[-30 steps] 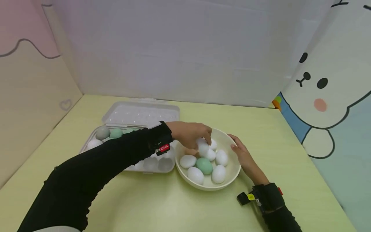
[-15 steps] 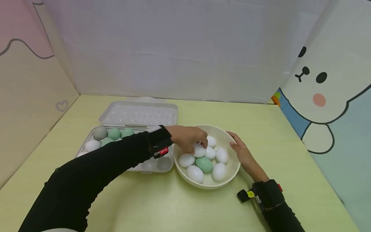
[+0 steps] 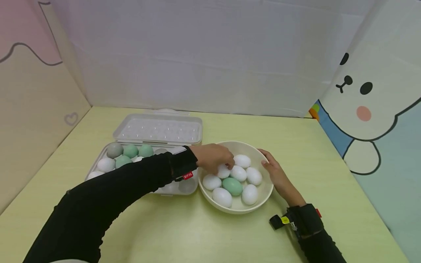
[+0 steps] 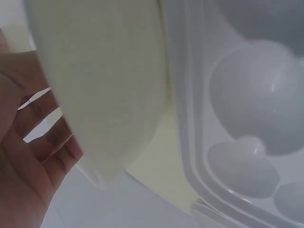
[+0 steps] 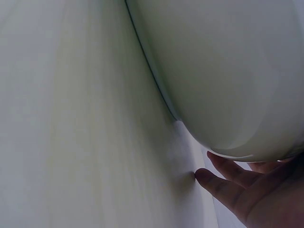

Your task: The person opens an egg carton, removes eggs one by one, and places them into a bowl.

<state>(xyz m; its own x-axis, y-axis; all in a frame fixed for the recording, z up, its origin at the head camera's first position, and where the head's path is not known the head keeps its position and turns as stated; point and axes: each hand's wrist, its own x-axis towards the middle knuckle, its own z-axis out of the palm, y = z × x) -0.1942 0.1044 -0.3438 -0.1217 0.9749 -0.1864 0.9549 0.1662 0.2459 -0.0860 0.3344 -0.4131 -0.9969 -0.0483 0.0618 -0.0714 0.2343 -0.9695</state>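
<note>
My left hand point(image 3: 215, 157) reaches into the cream bowl point(image 3: 205, 195) from its left side, fingers curled at a white egg point(image 3: 223, 171). Several white eggs and one green egg point(image 3: 232, 186) lie in the bowl. In the left wrist view, the bowl's wall point(image 4: 104, 85) hides the fingertips of the left hand point(image 4: 33, 137). At the bowl's right edge, my right hand point(image 3: 279, 179) holds the rim, thumb over it and fingers outside. The right wrist view shows fingers of the right hand point(image 5: 251, 190) against the bowl's outer wall point(image 5: 228, 80).
Left of the bowl stands an egg tray point(image 3: 190, 188) with its clear lid point(image 3: 158, 128) folded back. It holds a grey egg point(image 3: 114, 150), green eggs point(image 3: 130, 151) and white eggs point(image 3: 106, 164). The left sleeve point(image 3: 125, 190) crosses over the tray. A white wall panel point(image 3: 197, 58) backs the table.
My left hand has shifted slightly left in the bowl, and the white egg at its fingers now sits lower among the others. The right hand stays at the rim.
</note>
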